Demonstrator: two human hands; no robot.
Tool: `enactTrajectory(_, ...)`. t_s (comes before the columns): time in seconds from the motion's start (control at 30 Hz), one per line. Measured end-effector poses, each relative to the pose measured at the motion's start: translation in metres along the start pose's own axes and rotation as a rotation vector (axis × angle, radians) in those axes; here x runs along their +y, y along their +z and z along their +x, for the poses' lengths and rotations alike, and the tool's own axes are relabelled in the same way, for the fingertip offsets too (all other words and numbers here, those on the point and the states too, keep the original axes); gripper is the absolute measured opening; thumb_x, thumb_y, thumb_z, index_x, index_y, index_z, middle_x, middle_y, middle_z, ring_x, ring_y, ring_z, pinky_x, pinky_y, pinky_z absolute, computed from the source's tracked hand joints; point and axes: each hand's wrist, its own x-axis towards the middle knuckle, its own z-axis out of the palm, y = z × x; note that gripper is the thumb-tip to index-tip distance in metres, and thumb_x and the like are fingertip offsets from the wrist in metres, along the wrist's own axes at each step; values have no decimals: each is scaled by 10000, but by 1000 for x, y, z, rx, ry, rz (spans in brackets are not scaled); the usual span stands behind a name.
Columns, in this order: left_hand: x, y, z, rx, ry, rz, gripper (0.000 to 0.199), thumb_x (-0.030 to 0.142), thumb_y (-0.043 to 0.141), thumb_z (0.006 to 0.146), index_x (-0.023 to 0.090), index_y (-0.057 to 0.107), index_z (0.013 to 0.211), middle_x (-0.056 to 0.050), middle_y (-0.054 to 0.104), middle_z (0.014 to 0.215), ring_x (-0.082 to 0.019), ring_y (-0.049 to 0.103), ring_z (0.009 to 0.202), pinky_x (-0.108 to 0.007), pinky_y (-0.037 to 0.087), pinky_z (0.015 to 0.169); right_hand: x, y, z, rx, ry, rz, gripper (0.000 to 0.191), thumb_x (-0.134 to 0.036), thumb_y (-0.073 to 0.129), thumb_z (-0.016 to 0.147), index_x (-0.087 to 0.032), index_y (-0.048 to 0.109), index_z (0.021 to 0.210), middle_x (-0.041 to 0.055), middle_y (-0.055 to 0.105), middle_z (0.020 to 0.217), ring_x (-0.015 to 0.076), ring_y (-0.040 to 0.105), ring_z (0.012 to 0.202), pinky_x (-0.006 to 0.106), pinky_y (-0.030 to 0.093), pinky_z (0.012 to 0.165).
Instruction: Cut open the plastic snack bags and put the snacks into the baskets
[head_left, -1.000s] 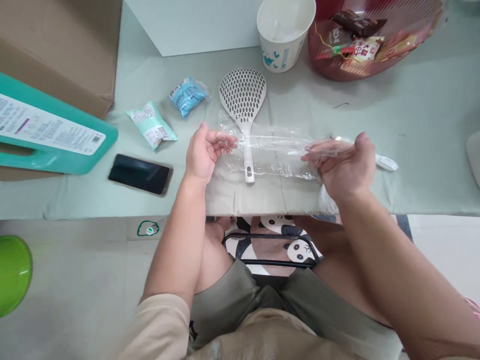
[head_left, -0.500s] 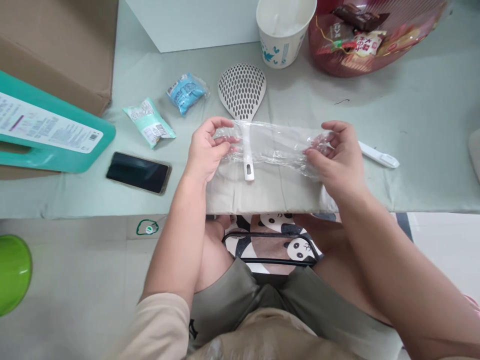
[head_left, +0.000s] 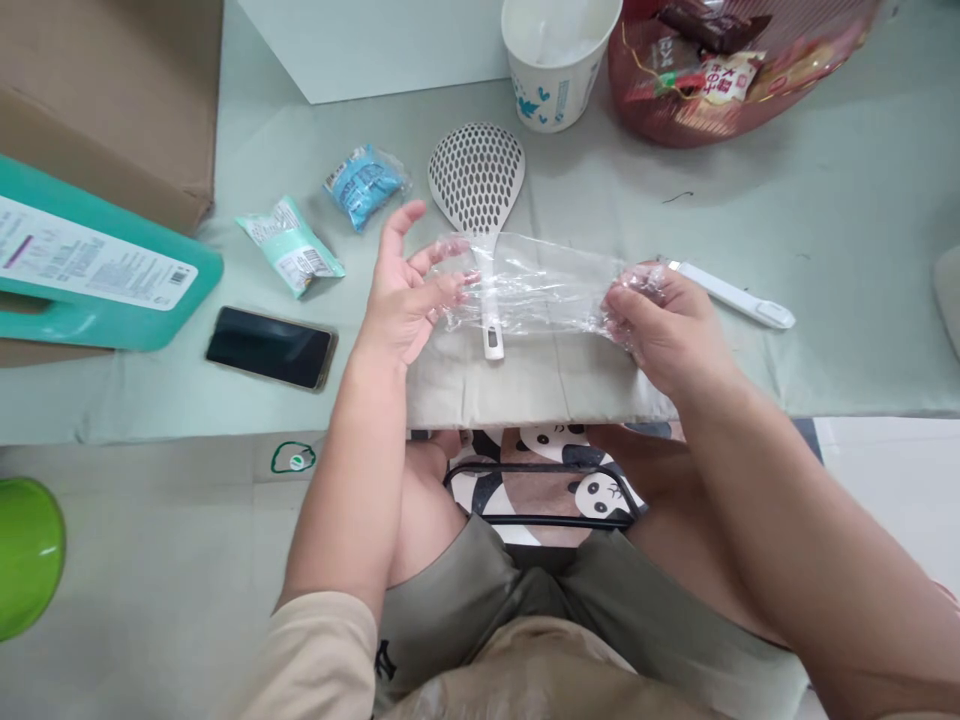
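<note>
A clear plastic bag (head_left: 555, 285) is stretched sideways between my two hands above the table's front part. My left hand (head_left: 405, 290) pinches its left end between thumb and fingers, with the index finger raised off it. At the right end, the film is bunched inside my closed right hand (head_left: 667, 325). Beneath the bag lies a white slotted skimmer (head_left: 478, 180), its handle partly seen through the film. A white-handled tool (head_left: 742, 298) rests just beyond my right hand; its far end is hidden by the fingers.
A phone (head_left: 271, 347), two small snack packets, one mint (head_left: 291, 247) and one blue (head_left: 365, 187), lie to the left. Further left stand a teal bottle (head_left: 97, 260) and a cardboard box (head_left: 112, 90). A paper cup (head_left: 559, 90) and a red snack basket (head_left: 690, 125) stand behind.
My right hand has closed more tightly around the bag's end, gathering film. My left index finger has lifted. The camera view has shifted slightly.
</note>
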Motion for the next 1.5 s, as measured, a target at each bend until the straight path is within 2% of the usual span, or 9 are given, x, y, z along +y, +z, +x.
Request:
enactTrajectory(0.13, -2, 2, 2, 85, -88, 53, 485, 93, 857, 631, 245, 668, 1052, 24, 758, 776, -129, 742, 687, -186, 557, 591, 1, 0, 0, 23, -10, 30, 248, -367, 772, 850, -256, 553, 888, -62, 557, 615, 104, 535, 496, 248, 413, 474)
enactTrajectory(0.3, 2, 6, 0, 131, -55, 92, 161, 37, 702, 754, 189, 650, 765, 7, 755, 724, -81, 712, 616, -132, 513, 521, 3, 0, 2, 19, -52, -29, 223, -416, 737, 877, -267, 590, 957, -78, 462, 546, 104, 426, 425, 261, 322, 431)
enactTrajectory(0.53, 13, 8, -4, 88, -232, 88, 115, 112, 647, 801, 222, 615, 806, 42, 652, 564, -82, 598, 409, -140, 381, 364, -6, -2, 0, 34, -69, 123, 157, -366, 690, 828, -280, 578, 898, -54, 467, 605, 111, 432, 485, 259, 356, 456)
enactTrajectory(0.77, 12, 6, 2, 109, -157, -44, 305, 356, 678, 886, 198, 569, 649, 22, 601, 588, -79, 609, 496, -162, 501, 453, -4, -2, -4, -74, -115, 114, 386, -577, 544, 854, -233, 630, 701, 24, 583, 618, 144, 536, 525, 311, 432, 505)
enactTrajectory(0.87, 4, 3, 3, 123, -59, -21, 236, 196, 784, 758, 195, 572, 654, 39, 607, 628, -57, 588, 518, -151, 520, 503, -3, -1, -8, -42, -138, -67, 438, -575, 564, 920, -221, 664, 683, 36, 619, 622, 138, 554, 541, 311, 428, 537)
enactTrajectory(0.97, 0, 3, 4, 137, -24, 31, 271, 16, 757, 661, 209, 598, 766, 48, 652, 725, -77, 661, 593, -176, 571, 575, -4, 0, -9, -38, -126, -187, 143, -372, 733, 852, -242, 674, 860, -11, 606, 634, 133, 565, 551, 291, 431, 537)
enactTrajectory(1.07, -1, 3, 5, 180, -10, 58, 402, -51, 698, 663, 242, 618, 927, 59, 667, 768, -98, 701, 628, -189, 578, 579, -5, 0, -7, -22, -78, -216, 278, -197, 771, 776, -259, 641, 1014, -23, 633, 721, 132, 580, 592, 278, 441, 541)
enactTrajectory(1.3, 4, 6, 0, 168, -72, 98, 247, -52, 642, 737, 187, 592, 700, 19, 716, 814, -71, 698, 599, -152, 559, 544, -7, 4, -3, 13, 53, -154, 117, -153, 630, 878, -248, 564, 857, -21, 637, 662, 115, 592, 556, 254, 459, 546)
enactTrajectory(1.5, 9, 0, 2, 159, -67, -78, 165, 76, 649, 779, 191, 640, 660, 10, 727, 843, -40, 655, 582, -151, 550, 558, -4, -1, -7, -149, 8, -28, 46, -226, 669, 839, -208, 674, 797, 10, 656, 683, 117, 614, 594, 261, 500, 574)
